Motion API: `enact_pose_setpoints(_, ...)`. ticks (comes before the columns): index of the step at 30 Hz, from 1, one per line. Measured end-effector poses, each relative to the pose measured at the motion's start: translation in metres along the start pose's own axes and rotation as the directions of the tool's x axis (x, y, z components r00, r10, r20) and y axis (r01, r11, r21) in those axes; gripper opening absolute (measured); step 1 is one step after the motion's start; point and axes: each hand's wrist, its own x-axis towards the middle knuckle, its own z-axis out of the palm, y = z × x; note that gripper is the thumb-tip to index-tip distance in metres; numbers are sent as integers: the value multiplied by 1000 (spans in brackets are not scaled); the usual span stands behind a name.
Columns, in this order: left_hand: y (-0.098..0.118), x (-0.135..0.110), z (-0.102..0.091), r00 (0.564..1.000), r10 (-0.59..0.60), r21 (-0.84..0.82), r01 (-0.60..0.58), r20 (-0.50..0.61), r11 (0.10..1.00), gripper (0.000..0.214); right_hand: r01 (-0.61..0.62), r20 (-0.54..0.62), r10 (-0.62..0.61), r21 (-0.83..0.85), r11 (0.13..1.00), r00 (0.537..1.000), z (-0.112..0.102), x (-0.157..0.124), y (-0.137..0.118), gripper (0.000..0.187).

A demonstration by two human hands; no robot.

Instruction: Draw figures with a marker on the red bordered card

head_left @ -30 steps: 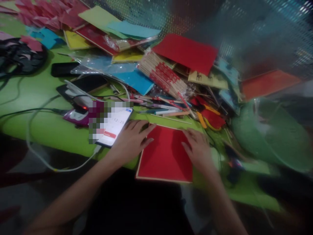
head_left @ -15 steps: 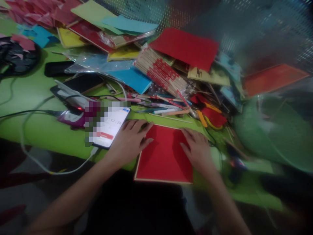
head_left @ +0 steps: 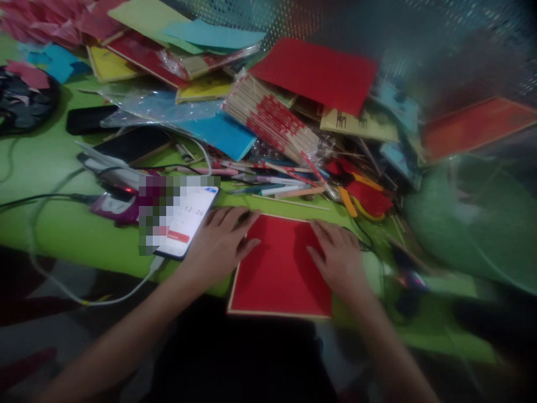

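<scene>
In the lower centre of the frame a red panel (head_left: 283,274) with pale edging lies face up, its near edge showing against the dark clothing (head_left: 239,358) at the bottom of the frame. Both hands are open, palms down, fingers loosely bent: the left hand (head_left: 224,238) at the panel's upper left corner, the right hand (head_left: 339,252) along its upper right side, each thumb reaching in over the red face; how firmly they press cannot be told. Just left of the left hand, a lit phone (head_left: 191,218), partly hidden by blurred blocks, has a white cable (head_left: 121,299) plugged into its lower end and looping toward the left of the frame. Beyond the panel, across the centre of the green surface (head_left: 54,235), pens (head_left: 289,189) lie in a loose pile, with orange-handled scissors (head_left: 347,201) to their right. A bundle of red-marked sticks (head_left: 272,117) in clear wrapping slants above the pens, just below a large red sheet (head_left: 319,73) in the upper centre. Crumpled pink paper (head_left: 46,22) fills the upper left corner, and a translucent green basin (head_left: 474,224), blurred, stands at the right edge.
</scene>
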Motion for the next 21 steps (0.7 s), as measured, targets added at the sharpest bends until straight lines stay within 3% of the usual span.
enact_pose_setpoints(6,-6,-4,4,996,-36,-84,30,-76,996,58,-23,-120,25,23,999,992,1,-7,8,59)
enact_pose_setpoints(11,-6,-5,4,994,-48,-84,40,-98,996,52,-139,-177,148,61,988,973,-3,-13,17,54)
enact_pose_setpoints(15,-6,-5,3,996,-33,-60,28,-81,998,51,-199,-154,206,59,978,966,-3,-14,19,50)
enact_pose_setpoints(21,-7,-6,4,997,-34,-49,31,-66,998,52,-156,-98,159,35,987,982,-5,-10,12,46)
